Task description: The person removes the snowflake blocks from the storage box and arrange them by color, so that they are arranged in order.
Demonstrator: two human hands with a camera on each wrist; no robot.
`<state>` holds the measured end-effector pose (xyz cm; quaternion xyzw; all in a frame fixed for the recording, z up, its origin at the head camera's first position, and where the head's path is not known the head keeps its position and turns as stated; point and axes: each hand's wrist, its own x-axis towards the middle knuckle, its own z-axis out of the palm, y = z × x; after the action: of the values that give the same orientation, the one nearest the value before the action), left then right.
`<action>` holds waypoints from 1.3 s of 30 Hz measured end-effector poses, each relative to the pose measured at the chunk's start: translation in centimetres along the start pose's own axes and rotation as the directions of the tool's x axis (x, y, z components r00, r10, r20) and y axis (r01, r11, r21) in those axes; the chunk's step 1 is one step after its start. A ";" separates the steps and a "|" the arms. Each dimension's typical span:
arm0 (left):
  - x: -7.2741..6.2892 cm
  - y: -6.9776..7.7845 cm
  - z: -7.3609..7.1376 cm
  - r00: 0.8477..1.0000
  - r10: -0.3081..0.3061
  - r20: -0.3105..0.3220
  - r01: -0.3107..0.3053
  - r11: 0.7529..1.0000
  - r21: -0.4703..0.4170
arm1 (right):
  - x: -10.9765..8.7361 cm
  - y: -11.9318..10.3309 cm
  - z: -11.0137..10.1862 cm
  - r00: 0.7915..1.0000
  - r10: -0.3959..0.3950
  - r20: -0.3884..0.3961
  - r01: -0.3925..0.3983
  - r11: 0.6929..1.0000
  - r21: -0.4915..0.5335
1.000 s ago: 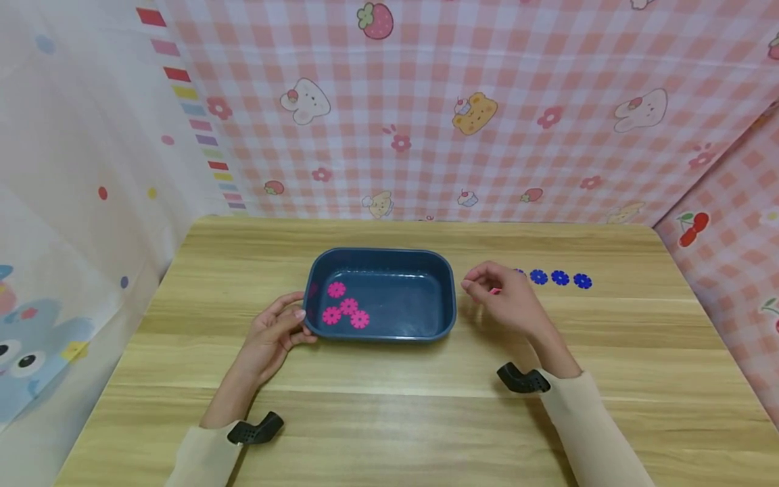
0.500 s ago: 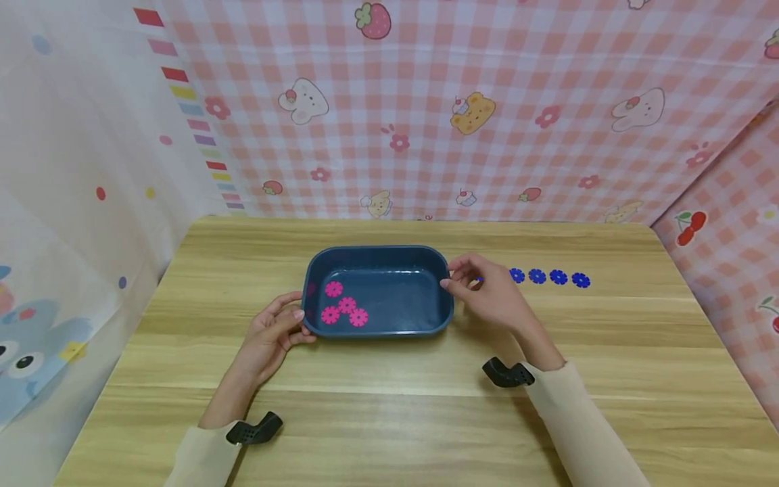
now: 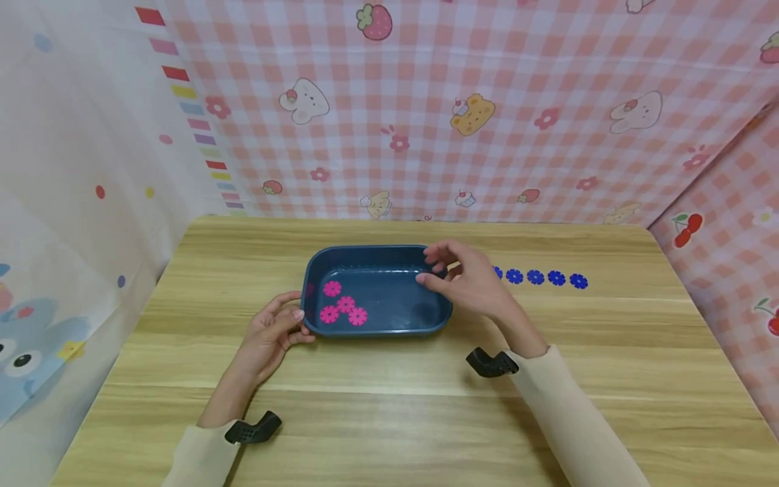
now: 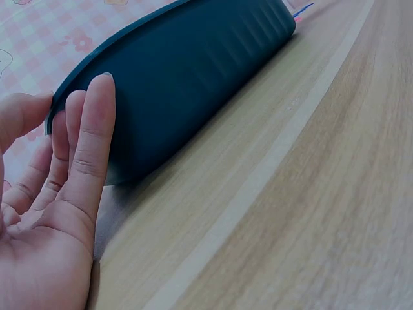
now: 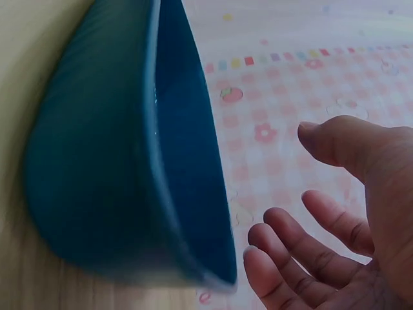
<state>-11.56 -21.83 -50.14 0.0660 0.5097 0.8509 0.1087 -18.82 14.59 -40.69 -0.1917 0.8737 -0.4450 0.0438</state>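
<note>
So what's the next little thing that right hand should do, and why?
Probably reach right for one of the blue flowers: the right hand hovers over the tray with fingers spread and nothing seen in them, four pink flowers lie inside, and the left hand rests against the tray.

In the head view, the right hand (image 3: 465,284) covers the tray's (image 3: 377,253) right rim and the leftmost blue flower (image 3: 499,272) in the row. Whether the fingers hold anything cannot be told. In the right wrist view, the tray's near wall, lower left, is blurred.
</note>
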 end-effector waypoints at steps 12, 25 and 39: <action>0.0 -0.2 -0.1 1.000 -0.005 -0.015 0.005 1.000 -0.001 | 2.1 -2.2 1.9 0.986 -0.092 0.142 0.096 0.995 -0.018; 0.1 -0.2 -0.2 1.000 -0.003 -0.009 0.003 1.000 -0.003 | 3.7 -2.2 5.2 0.938 -0.067 0.341 0.083 0.996 -0.032; 0.1 -0.3 -0.2 1.000 0.003 -0.001 -0.003 1.000 0.002 | 4.3 -1.4 8.8 0.897 0.024 0.442 0.017 0.996 -0.088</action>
<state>-11.70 -21.85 -50.48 0.0667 0.5106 0.8505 0.1070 -20.22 5.58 -44.44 -0.2879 0.8602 -0.3502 0.2334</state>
